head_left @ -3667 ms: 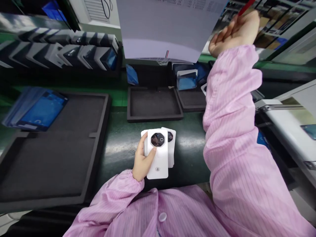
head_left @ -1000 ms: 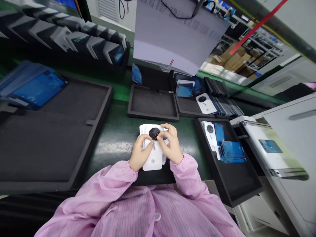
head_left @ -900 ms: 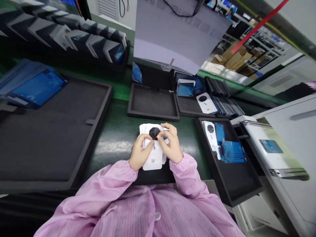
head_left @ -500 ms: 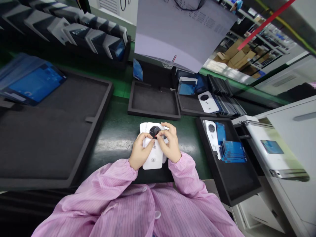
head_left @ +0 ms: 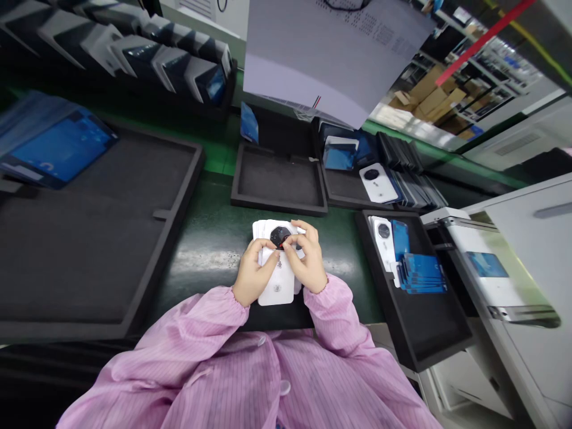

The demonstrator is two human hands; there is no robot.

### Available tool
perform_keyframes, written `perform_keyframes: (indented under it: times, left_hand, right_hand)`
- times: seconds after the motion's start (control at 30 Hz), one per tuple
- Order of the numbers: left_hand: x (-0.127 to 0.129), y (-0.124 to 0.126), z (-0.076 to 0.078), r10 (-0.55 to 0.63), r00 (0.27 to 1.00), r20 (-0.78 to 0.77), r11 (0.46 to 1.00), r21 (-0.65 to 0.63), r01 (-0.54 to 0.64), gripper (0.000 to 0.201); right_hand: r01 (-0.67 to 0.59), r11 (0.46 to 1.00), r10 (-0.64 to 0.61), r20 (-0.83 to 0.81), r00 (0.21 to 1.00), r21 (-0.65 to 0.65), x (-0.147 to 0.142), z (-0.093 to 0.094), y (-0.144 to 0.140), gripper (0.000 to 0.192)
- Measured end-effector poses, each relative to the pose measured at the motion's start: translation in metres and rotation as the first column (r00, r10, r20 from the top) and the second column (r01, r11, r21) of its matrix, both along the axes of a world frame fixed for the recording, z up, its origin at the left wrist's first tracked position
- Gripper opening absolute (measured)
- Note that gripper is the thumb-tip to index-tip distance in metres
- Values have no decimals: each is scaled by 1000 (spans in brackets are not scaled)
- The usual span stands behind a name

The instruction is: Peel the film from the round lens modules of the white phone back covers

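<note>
white phone back [head_left: 277, 286] | dark round camera | both hands [head_left: 279, 268] gripping

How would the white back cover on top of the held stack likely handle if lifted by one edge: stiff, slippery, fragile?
The white back cover looks thin and flat, so probably light and fairly stiff. Its glossy face suggests it may slide off the stack under it. The left hand and right hand both pinch at its dark camera ring, hinting at careful handling.

Large tray [head_left: 179, 196] left, small tray [head_left: 279, 205] behind hands, parts tray [head_left: 429, 339] right
</note>
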State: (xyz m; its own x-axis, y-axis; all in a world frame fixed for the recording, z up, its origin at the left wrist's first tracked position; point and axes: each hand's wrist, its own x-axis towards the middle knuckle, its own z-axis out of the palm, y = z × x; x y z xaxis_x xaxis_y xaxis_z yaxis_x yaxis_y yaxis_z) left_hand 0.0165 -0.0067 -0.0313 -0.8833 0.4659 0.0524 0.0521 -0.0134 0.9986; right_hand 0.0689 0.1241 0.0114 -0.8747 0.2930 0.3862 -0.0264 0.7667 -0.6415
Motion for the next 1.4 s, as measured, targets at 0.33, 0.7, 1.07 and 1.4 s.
perform_keyframes:
  times: [0.33,0.7,1.07,1.4]
  left_hand:
    - [-1,0,1,-3,1000,-1,1000,5,3,6]
    - [-1,1,-2,-5,1000,-3,1000,15,5,6]
    - [-8,10,0,83,988,-128,996,3,-84,13]
    - [-5,6,3,116,974,-195,990,-55,-129,12]
  right_hand:
    - [25,998,-26,-6,1000,-55,1,-1,-2,9]
    - [36,998,-35,-20,999,45,0,-4,-3,9]
    - [54,991,-44,-86,995,121,-14,-9,2,18]
    - [174,950,-158,82,984,-258,-18,-12,15,60]
